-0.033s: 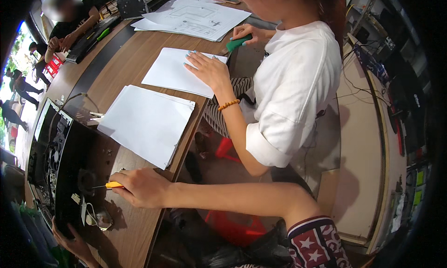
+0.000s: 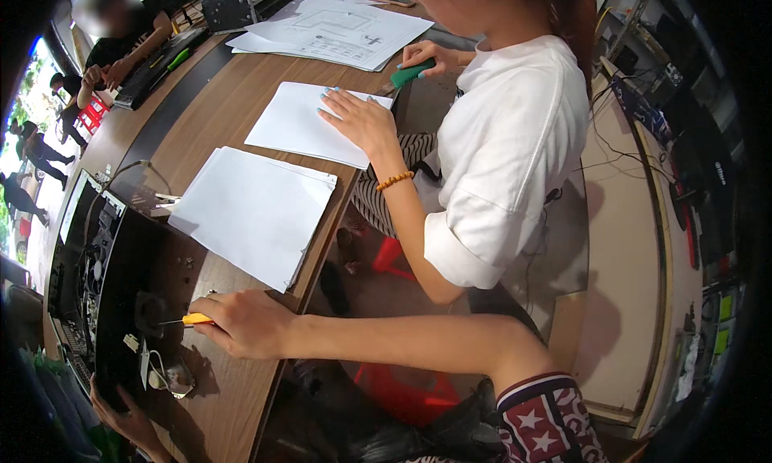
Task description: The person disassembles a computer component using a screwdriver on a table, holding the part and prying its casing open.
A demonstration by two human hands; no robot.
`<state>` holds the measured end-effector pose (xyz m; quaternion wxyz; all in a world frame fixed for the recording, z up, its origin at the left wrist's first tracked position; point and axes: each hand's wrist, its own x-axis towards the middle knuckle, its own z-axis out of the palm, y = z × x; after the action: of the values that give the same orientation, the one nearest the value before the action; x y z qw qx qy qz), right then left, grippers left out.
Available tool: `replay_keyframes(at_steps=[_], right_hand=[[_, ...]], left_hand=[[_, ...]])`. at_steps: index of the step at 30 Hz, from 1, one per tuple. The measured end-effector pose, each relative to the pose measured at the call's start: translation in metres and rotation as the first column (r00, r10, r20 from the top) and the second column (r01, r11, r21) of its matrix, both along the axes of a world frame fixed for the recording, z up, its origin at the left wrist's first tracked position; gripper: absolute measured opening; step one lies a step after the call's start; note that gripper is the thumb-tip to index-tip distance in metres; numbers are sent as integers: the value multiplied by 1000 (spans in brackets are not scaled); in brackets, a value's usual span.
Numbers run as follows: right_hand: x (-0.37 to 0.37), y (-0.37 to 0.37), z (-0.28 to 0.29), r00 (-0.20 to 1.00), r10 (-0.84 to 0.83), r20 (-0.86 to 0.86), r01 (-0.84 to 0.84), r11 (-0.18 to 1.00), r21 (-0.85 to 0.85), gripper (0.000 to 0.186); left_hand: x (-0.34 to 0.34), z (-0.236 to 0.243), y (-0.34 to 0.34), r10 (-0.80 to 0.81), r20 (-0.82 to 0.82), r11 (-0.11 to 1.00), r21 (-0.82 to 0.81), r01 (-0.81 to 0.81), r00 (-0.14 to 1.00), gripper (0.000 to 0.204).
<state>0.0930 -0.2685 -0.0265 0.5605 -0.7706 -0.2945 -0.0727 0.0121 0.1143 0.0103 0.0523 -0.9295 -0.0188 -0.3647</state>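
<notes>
Currently right hand (image 2: 245,325) grips a yellow-handled screwdriver (image 2: 186,321), tip on the open black device (image 2: 121,286) at the desk's near end. Left hand (image 2: 129,421) steadies its lower edge, fingers curled on. Likely mid-screw; next needs steady tip seating.

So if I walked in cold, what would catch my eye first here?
Probably the right hand reaching across the wooden desk, gripping a yellow-handled screwdriver whose tip points into an opened black device at lower left. The left hand steadies that device from its lower edge. Beyond, a co-worker in a white shirt presses a hand on a sheet of white paper.
</notes>
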Motion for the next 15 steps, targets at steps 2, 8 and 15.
replay_keyframes(at_steps=[2, 8, 15], right_hand=[[0, 1, 3, 1000, 11, -7, -11, 1000, -8, 19], [-4, 3, 0, 1000, 28, -2, -28, 1000, 9, 18], [-2, 1, 2, 998, 52, -25, -53, 998, -33, 20]], left_hand=[[-1, 1, 1, -5, 12, 1000, 23, 5, 1000, 44], [-12, -1, -1, 46, -22, 998, -32, -47, 999, 44], [-9, -1, 0, 43, -6, 999, 26, -43, 999, 44]])
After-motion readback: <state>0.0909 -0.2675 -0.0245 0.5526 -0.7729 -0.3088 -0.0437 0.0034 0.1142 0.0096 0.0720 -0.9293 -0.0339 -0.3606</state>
